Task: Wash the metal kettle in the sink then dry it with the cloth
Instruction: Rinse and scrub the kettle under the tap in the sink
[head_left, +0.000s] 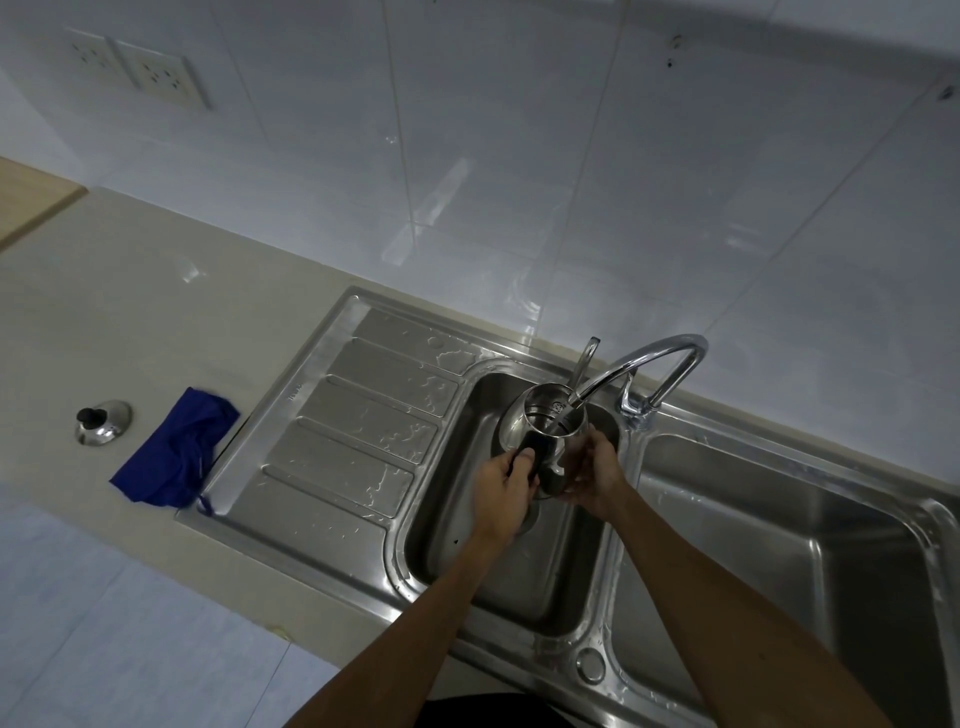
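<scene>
Presently we hold the kettle (545, 421) under the tap (670, 358) over the sink (395, 545), left hand (506, 480) gripping its handle, right hand (597, 475) cupped round its body. Washing appears underway; drying remains, the cloth (171, 457) lying on the worktop (130, 322) at the sink's left edge.

- The wall (519, 156) behind the bench is faced with large glossy white tiles, with thin grey grout lines between them.
- Two pale socket plates (137, 67) sit side by side on the wall at upper left.
- A few small dark marks (670, 63) dot the wall at upper right.
- The light is dim and bluish-grey, with soft streaks of reflection on the tiles.
- The bench (130, 291) has a plain beige top that meets the wall.
- A light wooden surface (31, 197) adjoins it at far left.
- The floor (104, 623) at lower left is pale blue tile.
</scene>
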